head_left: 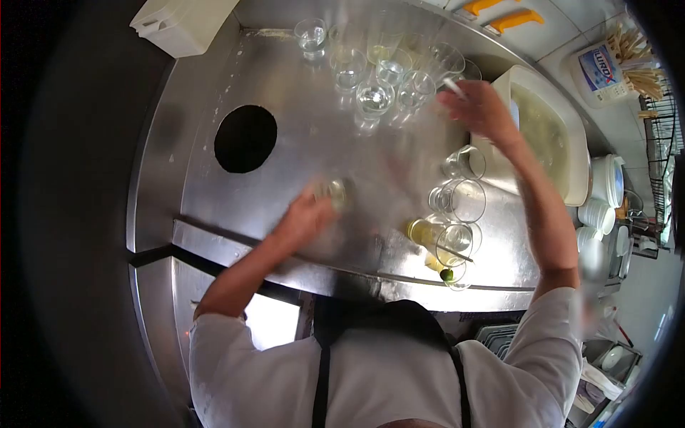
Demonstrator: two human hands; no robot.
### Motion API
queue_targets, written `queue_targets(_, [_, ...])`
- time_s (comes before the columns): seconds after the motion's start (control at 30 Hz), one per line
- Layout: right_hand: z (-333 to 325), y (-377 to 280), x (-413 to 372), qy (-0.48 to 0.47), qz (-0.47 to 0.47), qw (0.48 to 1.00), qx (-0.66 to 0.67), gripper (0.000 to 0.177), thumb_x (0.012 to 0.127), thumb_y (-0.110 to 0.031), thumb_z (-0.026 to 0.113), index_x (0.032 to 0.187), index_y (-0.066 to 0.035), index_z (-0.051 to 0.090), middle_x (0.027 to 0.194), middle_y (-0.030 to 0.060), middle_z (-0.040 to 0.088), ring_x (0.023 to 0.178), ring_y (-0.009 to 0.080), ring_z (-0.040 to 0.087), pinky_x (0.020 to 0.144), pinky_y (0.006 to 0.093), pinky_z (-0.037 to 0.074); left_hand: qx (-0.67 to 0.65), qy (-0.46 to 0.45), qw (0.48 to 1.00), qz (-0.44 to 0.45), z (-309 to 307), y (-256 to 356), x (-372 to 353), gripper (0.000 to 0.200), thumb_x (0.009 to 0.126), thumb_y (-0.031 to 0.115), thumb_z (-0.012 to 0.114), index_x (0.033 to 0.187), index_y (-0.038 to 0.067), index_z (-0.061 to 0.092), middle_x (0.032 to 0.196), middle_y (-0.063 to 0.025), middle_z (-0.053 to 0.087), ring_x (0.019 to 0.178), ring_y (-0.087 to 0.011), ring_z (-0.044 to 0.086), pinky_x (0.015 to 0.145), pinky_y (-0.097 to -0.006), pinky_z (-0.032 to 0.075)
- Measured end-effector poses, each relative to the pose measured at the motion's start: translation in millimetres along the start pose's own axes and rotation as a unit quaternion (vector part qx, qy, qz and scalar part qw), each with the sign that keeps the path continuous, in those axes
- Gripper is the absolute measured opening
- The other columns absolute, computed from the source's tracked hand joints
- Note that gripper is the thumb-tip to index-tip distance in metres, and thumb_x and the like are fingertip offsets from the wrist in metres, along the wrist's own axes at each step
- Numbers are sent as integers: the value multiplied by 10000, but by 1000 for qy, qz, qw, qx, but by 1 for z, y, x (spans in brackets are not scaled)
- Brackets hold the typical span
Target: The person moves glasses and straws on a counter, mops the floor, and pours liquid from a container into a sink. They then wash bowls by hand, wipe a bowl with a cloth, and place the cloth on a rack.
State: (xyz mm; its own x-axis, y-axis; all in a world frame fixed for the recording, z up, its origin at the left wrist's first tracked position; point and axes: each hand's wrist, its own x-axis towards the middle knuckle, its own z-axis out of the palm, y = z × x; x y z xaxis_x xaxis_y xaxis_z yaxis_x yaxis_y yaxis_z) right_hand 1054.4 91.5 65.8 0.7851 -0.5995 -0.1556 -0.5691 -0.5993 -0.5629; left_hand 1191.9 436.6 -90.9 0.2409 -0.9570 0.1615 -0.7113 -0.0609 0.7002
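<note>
My left hand [308,215] is closed around a small clear glass [335,191] above the steel counter, both blurred by motion. At the back right, my right hand [477,110] is smeared by motion, its fingers curled at a short whitish stick-like thing [453,88] whose kind I cannot make out. Just left of that hand, several clear glasses stand in a group, among them a tumbler [374,96]. Nearer me on the right is a row of clear glasses [467,200]. The closest holds a thin stick [454,254], with yellow and a green piece [447,274] beside it.
A round dark hole [245,139] opens in the steel counter [300,128] on the left. Behind my right arm sits a white basin [574,153] of cloudy liquid. A labelled container [599,71] with wooden sticks, white tubs [608,182] and orange-handled tools [515,20] line the wall side.
</note>
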Motion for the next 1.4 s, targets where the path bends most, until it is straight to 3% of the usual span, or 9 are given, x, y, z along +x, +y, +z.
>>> queue_targets(0.2, [-42,23,-56,66,53,991,-107,261,836,-294,661,916,-49,703,687,115,678,639,238,672,641,374,516,124,223,961,-104,-34,-80,134,248,818,195,699,816,-15,567,1099,-289,558,947,-454,555,814,-496,461])
queue_targets(0.37, [-37,64,-84,137,-12,975,-175,267,819,-240,644,1039,-98,696,811,184,684,774,341,677,732,422,531,109,319,923,-187,-32,-66,181,540,839,255,700,1276,39,467,1277,-259,481,1123,-421,515,960,-453,427])
queue_targets(0.5, [-14,84,-89,35,-69,928,-363,151,820,-151,600,930,-81,676,824,153,684,812,321,682,701,425,554,-189,222,955,-49,21,27,132,693,790,110,744,1369,19,374,1353,-150,472,1232,-244,480,996,-395,398])
queue_targets(0.53, [0,99,-77,5,-94,913,-398,320,829,-179,639,1146,-141,628,917,139,687,821,303,673,699,418,552,-248,118,961,-13,30,54,112,639,781,91,748,1333,25,433,1333,-133,501,1223,-228,496,977,-368,418])
queue_targets(0.7, [30,89,-52,-82,-136,865,-477,177,837,-86,556,911,-83,717,917,110,710,873,286,697,707,381,566,-279,-49,959,-22,110,82,87,670,772,16,703,1375,80,420,1336,-114,526,1208,-233,531,973,-369,459])
queue_targets(0.9, [44,92,1,-12,-26,910,-414,201,865,-116,555,973,-92,724,1022,110,703,965,278,684,763,377,565,-243,-155,957,40,151,74,141,963,667,23,802,1465,78,266,1393,-130,471,1269,-237,469,1015,-362,413])
queue_targets(1.1, [48,93,53,46,85,937,-336,213,890,-136,546,1004,-97,722,1063,95,696,1001,267,674,790,363,557,-259,-163,948,92,183,92,170,841,592,167,860,1308,35,439,1254,-148,575,1125,-282,587,954,-354,449])
queue_targets(1.23, [42,89,47,59,52,929,-362,230,881,-132,542,1029,-99,715,1053,100,699,962,268,687,759,364,562,-261,-65,960,-79,179,101,174,596,611,137,831,1118,12,545,1084,-145,647,993,-240,635,858,-354,496])
queue_targets(1.4, [-5,45,-42,103,-56,932,-343,177,863,-138,560,933,-66,705,911,135,702,819,326,693,687,401,559,-127,176,971,-98,191,38,200,548,641,206,853,1090,56,578,956,-70,679,885,-205,657,794,-331,513])
